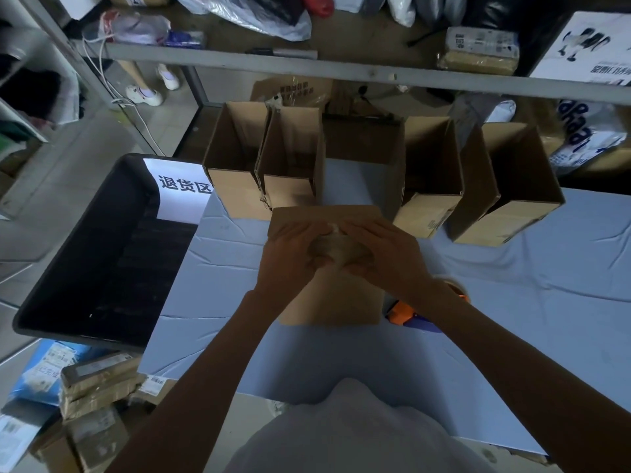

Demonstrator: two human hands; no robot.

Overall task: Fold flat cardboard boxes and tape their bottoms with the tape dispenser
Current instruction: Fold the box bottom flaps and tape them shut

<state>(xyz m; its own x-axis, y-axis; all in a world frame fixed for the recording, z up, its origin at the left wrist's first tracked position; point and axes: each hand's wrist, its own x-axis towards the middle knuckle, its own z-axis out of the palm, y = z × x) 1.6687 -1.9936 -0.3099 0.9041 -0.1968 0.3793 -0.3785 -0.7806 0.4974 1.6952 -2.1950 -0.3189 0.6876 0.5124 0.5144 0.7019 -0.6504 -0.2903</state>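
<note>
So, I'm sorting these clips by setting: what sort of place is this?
Probably a parcel packing or returns room: folded cardboard boxes on the table, wrapped parcels on the shelf, a black bin with a returns-area sign.

The cardboard box (327,298) lies mid-table (529,302), in front of the person. The left hand (286,254) and right hand (382,254) lie side by side on the box's far half. The tape dispenser (401,312) sits just right of the box, partly under the right forearm. Behind the box, a row of open boxes (365,155) runs left to right along the table's far side. A bin (85,254) stands left of the table. A shelf (307,68) runs above and behind the row. Some parcels (95,387) are stacked on the floor at near left.
</note>
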